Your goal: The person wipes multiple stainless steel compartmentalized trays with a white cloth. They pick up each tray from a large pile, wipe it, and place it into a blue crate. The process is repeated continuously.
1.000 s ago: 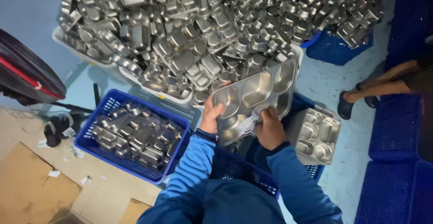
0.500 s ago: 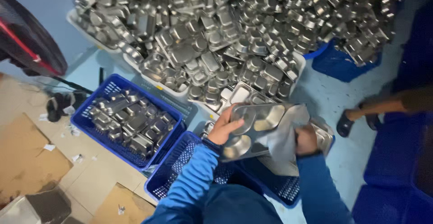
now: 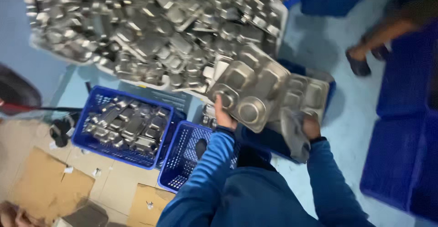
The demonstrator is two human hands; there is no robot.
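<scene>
My left hand (image 3: 223, 113) grips the near edge of a steel compartment tray (image 3: 248, 92), held tilted with its underside toward me. My right hand (image 3: 311, 126) holds a grey cloth (image 3: 293, 133) against the tray's right side. Both arms wear blue sleeves. Behind the held tray a second steel tray (image 3: 310, 92) rests on a blue crate (image 3: 331, 87). Below my left arm stands a blue slatted crate (image 3: 187, 156) whose inside looks bare.
A large heap of steel trays (image 3: 150, 30) fills white bins at the top. A blue crate (image 3: 121, 126) at left holds several trays. Flattened cardboard (image 3: 45, 186) lies bottom left. Stacked blue crates (image 3: 401, 140) stand at right, and another person's leg and sandalled foot (image 3: 358, 62) show upper right.
The tray has turned from face up to underside toward me and tilted. My right hand with the cloth has moved to its right side. The view has swung left and closer.
</scene>
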